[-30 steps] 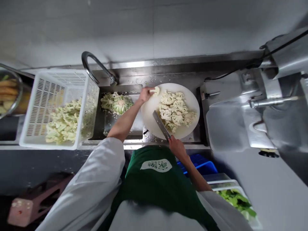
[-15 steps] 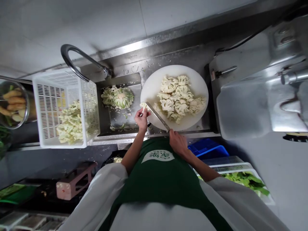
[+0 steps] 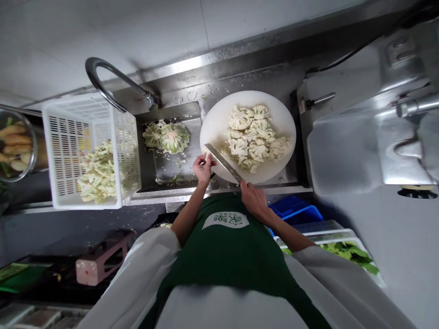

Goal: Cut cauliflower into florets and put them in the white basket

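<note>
My right hand (image 3: 254, 197) is closed round the handle of a knife (image 3: 224, 163), its blade slanting up and left over the near-left rim of a round white cutting board (image 3: 214, 121). Beside the blade tip, my left hand (image 3: 203, 170) pinches a small cauliflower piece (image 3: 206, 150), partly hidden by the blade and fingers. Cut cauliflower florets (image 3: 255, 137) lie heaped on the board, right of the knife. Left of the board, a cauliflower head (image 3: 174, 138) with loose bits rests in the steel sink (image 3: 161, 171).
A white plastic basket (image 3: 129, 155) holding cauliflower florets (image 3: 99, 176) stands left, under the curved faucet (image 3: 103, 89). A steel machine (image 3: 346, 155) borders the board's right. Below right are a blue bin (image 3: 297, 208) and a crate of green leaves (image 3: 350, 253).
Less of the cauliflower piece shows at my left fingers, and the blade tip has shifted slightly left and up against it. The florets on the board stay put.
</note>
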Motion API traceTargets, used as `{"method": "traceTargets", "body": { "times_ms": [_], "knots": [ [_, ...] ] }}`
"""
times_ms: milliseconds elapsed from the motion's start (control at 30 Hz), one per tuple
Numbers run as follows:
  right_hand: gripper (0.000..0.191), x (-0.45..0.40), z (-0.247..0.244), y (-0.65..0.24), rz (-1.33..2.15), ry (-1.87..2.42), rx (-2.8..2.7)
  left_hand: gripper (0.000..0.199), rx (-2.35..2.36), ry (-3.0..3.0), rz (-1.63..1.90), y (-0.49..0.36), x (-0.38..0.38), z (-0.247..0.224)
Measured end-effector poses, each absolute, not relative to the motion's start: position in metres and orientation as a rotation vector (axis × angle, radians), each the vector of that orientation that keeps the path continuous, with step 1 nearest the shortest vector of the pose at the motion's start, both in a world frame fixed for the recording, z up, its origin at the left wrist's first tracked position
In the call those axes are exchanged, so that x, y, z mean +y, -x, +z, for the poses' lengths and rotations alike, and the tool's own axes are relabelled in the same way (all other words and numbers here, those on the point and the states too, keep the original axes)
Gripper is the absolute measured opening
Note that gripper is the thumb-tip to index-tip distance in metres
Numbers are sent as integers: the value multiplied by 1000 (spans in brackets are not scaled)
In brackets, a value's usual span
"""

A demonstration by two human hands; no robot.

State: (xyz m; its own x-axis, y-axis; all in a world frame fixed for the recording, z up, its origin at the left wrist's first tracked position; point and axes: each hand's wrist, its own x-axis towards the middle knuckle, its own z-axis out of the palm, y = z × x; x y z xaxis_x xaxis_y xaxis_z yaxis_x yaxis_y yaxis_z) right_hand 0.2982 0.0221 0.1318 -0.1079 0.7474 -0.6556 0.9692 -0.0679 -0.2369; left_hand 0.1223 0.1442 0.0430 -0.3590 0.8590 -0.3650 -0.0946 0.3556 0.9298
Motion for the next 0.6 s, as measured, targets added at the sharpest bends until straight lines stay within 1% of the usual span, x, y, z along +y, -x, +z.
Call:
{"method": "traceTargets", "body": {
  "times_ms": [300, 600],
  "knots": [
    [43, 60, 129, -295, -890, -1919, 1928, 52, 1445, -741, 1103, -114, 134, 58],
    [46, 49, 143, -284, -837, -1838, 2064, 41, 1461, -715, 1155, -114, 136, 59]
  ]
}}
